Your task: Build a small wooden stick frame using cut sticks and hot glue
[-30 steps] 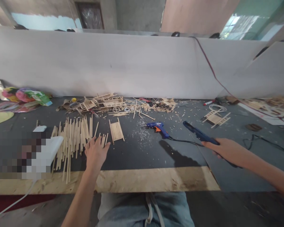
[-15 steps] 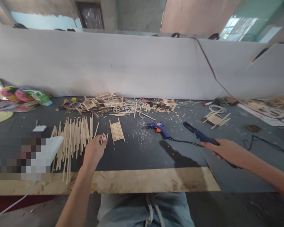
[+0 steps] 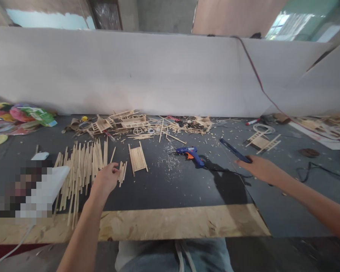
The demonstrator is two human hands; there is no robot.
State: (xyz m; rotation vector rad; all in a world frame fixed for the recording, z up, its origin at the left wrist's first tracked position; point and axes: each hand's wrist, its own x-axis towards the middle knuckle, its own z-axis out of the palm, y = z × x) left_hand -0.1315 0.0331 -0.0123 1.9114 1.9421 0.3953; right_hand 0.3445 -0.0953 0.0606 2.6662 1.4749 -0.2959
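Note:
My left hand (image 3: 106, 179) rests low over the table with its fingers partly curled and apart. Right beside its fingertips lies a small row of short wooden sticks (image 3: 122, 173). Left of that hand, long thin wooden sticks (image 3: 82, 166) lie spread side by side. A small slatted panel of sticks (image 3: 138, 158) is just to the right. My right hand (image 3: 260, 168) is closed around a long dark-blue tool (image 3: 234, 150), whose exact kind I cannot make out. Between my hands lies a blue hot glue gun (image 3: 191, 155) with an orange trigger.
A jumble of stick pieces and small frames (image 3: 136, 122) runs along the white partition (image 3: 158, 71). A small chair-like stick model (image 3: 262, 142) stands at right, near a clear coil (image 3: 263, 128). Black cable (image 3: 310, 170) crosses the right side. Wood scraps (image 3: 170, 162) litter the middle.
The short sticks have left my left hand's fingers and now lie on the table. My left hand has drawn back slightly left. The blue tool has turned in my right hand and looks narrower.

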